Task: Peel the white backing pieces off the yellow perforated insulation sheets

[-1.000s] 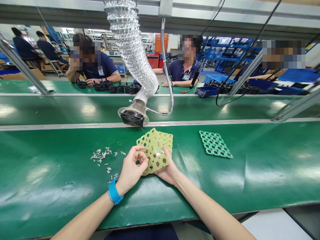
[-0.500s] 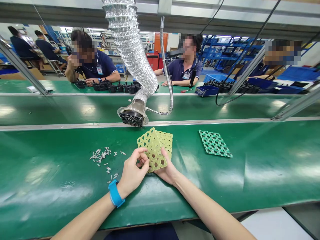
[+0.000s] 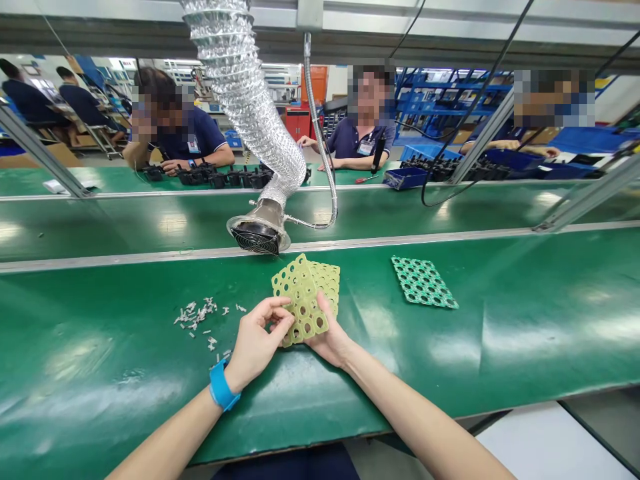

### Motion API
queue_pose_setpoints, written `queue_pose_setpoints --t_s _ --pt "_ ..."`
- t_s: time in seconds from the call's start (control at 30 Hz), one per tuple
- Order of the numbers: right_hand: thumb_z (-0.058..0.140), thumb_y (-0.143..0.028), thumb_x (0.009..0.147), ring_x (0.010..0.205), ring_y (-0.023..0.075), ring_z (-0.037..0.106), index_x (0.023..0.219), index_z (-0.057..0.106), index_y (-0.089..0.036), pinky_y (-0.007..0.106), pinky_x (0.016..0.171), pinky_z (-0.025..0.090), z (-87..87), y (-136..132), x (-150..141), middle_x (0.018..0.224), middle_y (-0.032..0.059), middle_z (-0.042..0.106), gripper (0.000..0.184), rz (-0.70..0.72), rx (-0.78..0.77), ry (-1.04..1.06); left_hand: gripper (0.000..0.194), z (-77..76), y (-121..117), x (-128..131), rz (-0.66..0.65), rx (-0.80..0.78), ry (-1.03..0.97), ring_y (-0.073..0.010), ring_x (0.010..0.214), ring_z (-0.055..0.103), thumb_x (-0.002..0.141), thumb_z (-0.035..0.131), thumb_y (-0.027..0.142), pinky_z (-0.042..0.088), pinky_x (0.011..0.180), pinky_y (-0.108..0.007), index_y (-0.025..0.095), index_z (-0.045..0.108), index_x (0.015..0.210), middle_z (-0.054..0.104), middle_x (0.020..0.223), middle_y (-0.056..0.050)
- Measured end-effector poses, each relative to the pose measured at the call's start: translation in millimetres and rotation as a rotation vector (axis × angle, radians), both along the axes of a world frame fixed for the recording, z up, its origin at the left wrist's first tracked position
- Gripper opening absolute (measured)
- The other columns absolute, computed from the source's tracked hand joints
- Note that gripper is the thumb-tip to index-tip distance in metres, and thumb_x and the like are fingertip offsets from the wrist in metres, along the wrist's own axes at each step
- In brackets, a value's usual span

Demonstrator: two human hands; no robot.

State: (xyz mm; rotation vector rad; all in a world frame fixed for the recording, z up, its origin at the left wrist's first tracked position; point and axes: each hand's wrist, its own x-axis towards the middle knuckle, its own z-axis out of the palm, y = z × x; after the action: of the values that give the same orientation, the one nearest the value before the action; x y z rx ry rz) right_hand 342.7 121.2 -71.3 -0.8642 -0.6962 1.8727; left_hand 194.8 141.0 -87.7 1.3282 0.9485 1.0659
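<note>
My right hand (image 3: 330, 340) grips a yellow-green circuit board panel (image 3: 303, 293) full of round holes, thumb along its right edge and fingers underneath. The panel is tilted up toward me. A second panel of the same colour (image 3: 327, 277) shows behind it; whether it is held or lies on the table I cannot tell. My left hand (image 3: 260, 337), with a blue band at the wrist, is closed in a pinch against the panel's lower left edge. What its fingertips hold, if anything, is hidden. Small metal pieces (image 3: 197, 313) lie scattered left of this hand.
A green panel with round holes (image 3: 425, 281) lies on the green table (image 3: 525, 333) at right. A silver duct with a fan (image 3: 257, 233) hangs just beyond my hands. Across the bench, co-workers sit near black parts (image 3: 225, 177) and a blue bin (image 3: 403, 177).
The view has turned slightly right. The front panel has tilted a little, while both hands keep their places on it. A co-worker across the bench has raised a hand.
</note>
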Motion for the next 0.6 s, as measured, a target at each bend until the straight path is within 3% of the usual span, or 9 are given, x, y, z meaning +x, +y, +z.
queue_pose_setpoints --t_s 0.3,0.4,0.5,0.6 --pt "0.049 -0.071 0.083 0.11 0.0275 0.061 0.117 0.065 -0.023 0.049 0.095 0.048 -2.0 0.8 1.0 0.12 0.0099 0.067 0.061 -0.002 0.007 -0.019 0.035 -1.4 -0.3 2.2 -0.026 -0.043 -0.006 -0.0152 0.064 0.058 0.079 0.067 0.039 0.05 0.044 -0.022 0.016 0.064 0.105 0.065 0.075 -0.003" --pt "0.048 -0.07 0.084 0.106 0.0275 0.063 0.119 0.063 -0.023 0.05 0.093 0.049 -0.4 2.4 1.4 0.121 0.0104 0.066 0.06 -0.009 0.013 0.011 0.034 3.4 6.7 -7.2 -0.054 0.048 0.061 -0.0181 0.073 0.064 0.081 0.065 0.04 0.054 0.052 -0.025 0.017 0.066 0.106 0.069 0.084 -0.006" --pt "0.045 -0.07 0.085 0.098 0.028 0.065 0.12 0.062 -0.02 0.053 0.089 0.05 3.5 2.8 2.6 0.12 0.0137 0.066 0.064 -0.021 0.008 0.037 0.027 8.6 25.8 -34.8 0.016 0.261 0.258 -0.0195 0.083 0.066 0.085 0.061 0.036 0.054 0.074 -0.031 0.019 0.07 0.103 0.072 0.095 -0.007" --pt "0.044 -0.072 0.085 0.096 0.0297 0.066 0.121 0.061 -0.016 0.054 0.086 0.05 7.9 2.2 5.0 0.118 0.0167 0.065 0.068 -0.048 0.006 0.045 0.023 7.3 50.7 -67.5 0.174 0.394 0.617 -0.0207 0.076 0.064 0.085 0.057 0.037 0.05 0.071 -0.031 0.02 0.072 0.09 0.071 0.087 -0.006"
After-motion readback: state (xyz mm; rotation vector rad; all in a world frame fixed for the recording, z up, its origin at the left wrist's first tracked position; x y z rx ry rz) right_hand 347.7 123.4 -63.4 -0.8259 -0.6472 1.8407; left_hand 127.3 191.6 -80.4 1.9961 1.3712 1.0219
